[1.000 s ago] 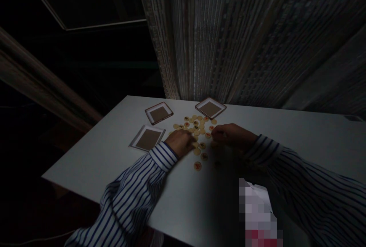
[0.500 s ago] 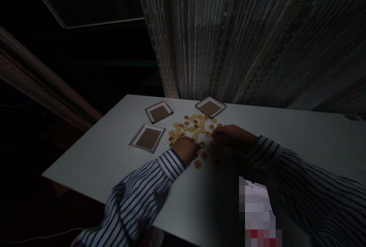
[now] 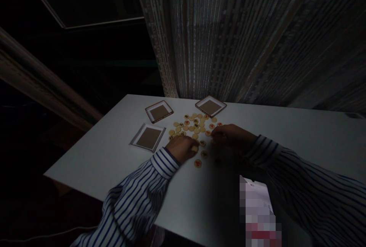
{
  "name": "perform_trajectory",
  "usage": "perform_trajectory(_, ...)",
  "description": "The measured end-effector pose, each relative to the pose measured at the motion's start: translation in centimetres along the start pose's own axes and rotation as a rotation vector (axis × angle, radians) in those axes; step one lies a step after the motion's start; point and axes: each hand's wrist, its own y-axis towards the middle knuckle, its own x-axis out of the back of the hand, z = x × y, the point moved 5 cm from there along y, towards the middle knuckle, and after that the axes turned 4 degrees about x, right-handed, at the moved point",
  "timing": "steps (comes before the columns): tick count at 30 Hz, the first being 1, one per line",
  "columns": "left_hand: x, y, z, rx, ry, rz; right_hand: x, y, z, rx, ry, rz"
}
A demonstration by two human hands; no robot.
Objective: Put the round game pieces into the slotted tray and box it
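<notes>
Round, pale wooden xiangqi pieces [image 3: 191, 128] lie scattered on the white table, some showing red or black characters and others blank. My left hand [image 3: 183, 148] is closed at the near left side of the spread, with a xiangqi piece [image 3: 195, 148] pinched at its fingertips. At the right side, my right hand [image 3: 228, 135] has its fingers bent together beside a red-marked piece [image 3: 208, 133]; what they hold, if anything, is hidden. Nearer me are a dark-marked piece [image 3: 204, 154] and a red-marked one [image 3: 197, 163].
Three shallow square trays stand around the pieces: one at back left [image 3: 159, 112], one at left [image 3: 147, 137], one at back right [image 3: 211, 106]. A lit phone [image 3: 257, 197], partly pixelated, is near the front edge. A string curtain [image 3: 200, 41] hangs behind the table [image 3: 94, 144].
My left hand has shifted slightly left, and the piece at its fingertips now shows more plainly. My right hand has hardly moved.
</notes>
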Motion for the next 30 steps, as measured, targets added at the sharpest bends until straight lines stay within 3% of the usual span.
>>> perform_trajectory(6,1.3,-0.7,2.5,0.165,-0.589,-0.120,0.1,0.0,0.2,-0.009,-0.005,0.034)
perform_trajectory(11,1.9,-1.3,3.5,0.233,-1.117,-0.170,0.3,0.0,0.7,0.032,-0.010,-0.042)
perform_trajectory(19,1.8,-1.7,4.1,0.268,-1.312,-0.190,0.8,0.1,1.5,0.088,-0.018,-0.158)
perform_trajectory(30,0.8,-1.7,4.3,0.297,-1.360,-0.170,1.7,-0.6,4.7,0.322,-0.034,-0.425)
